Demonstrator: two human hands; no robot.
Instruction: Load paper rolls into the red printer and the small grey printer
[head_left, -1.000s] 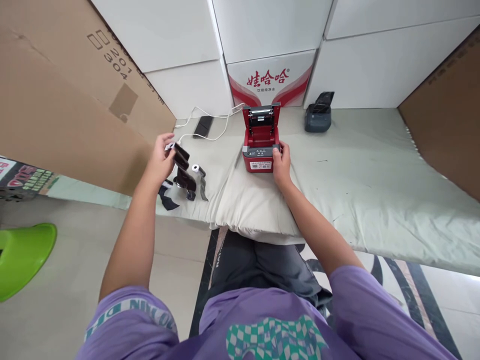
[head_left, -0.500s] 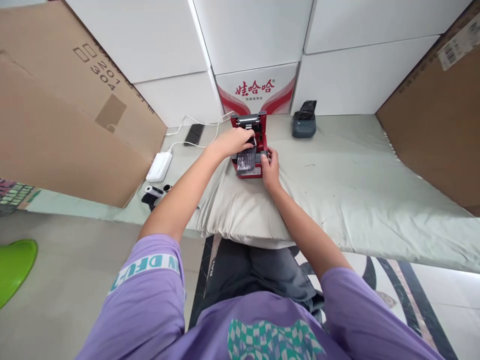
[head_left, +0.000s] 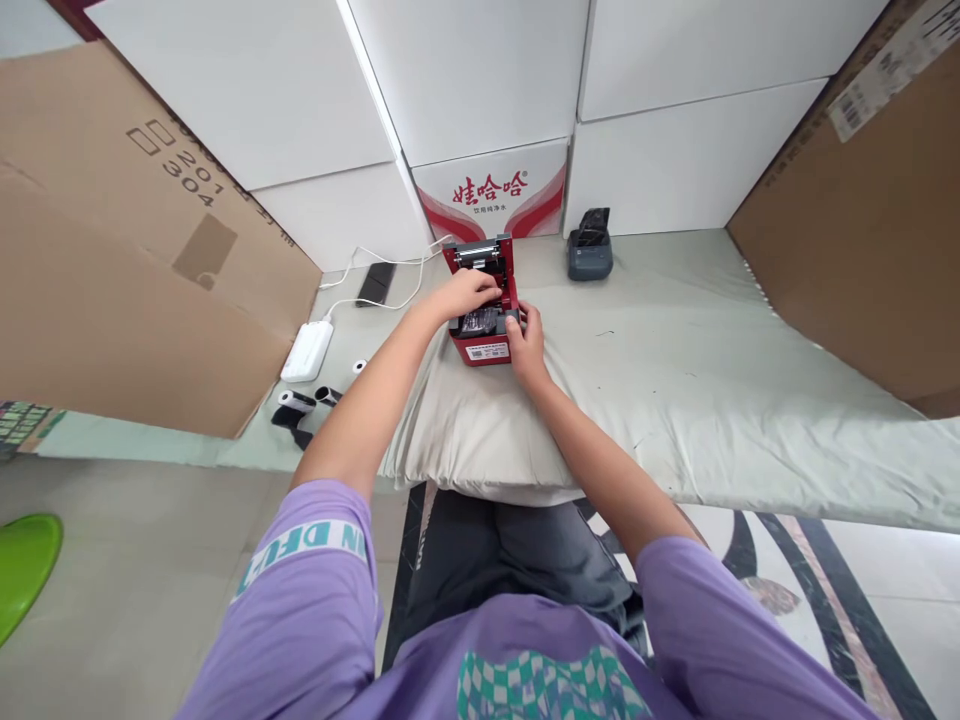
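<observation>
A small red printer with a raised lid stands on the cloth-covered surface in front of me. My left hand reaches into its bay from the left, fingers bent down on a roll of black film, mostly hidden beneath them. A shiny strip of that film lies at the printer's front opening. My right hand is wrapped round the right front corner of the printer, thumb on top. A white label with printed codes shows on the front face.
Left of the printer lie a white power adapter with a cable, a black phone-like slab and several small rolls. A dark blue printer stands at right. Cardboard panels flank both sides; white boxes line the back.
The film strip that hung over the printer's front face has drawn back, uncovering the label there. My left hand stays inside the bay, my right hand at the corner. The view has shifted slightly.
</observation>
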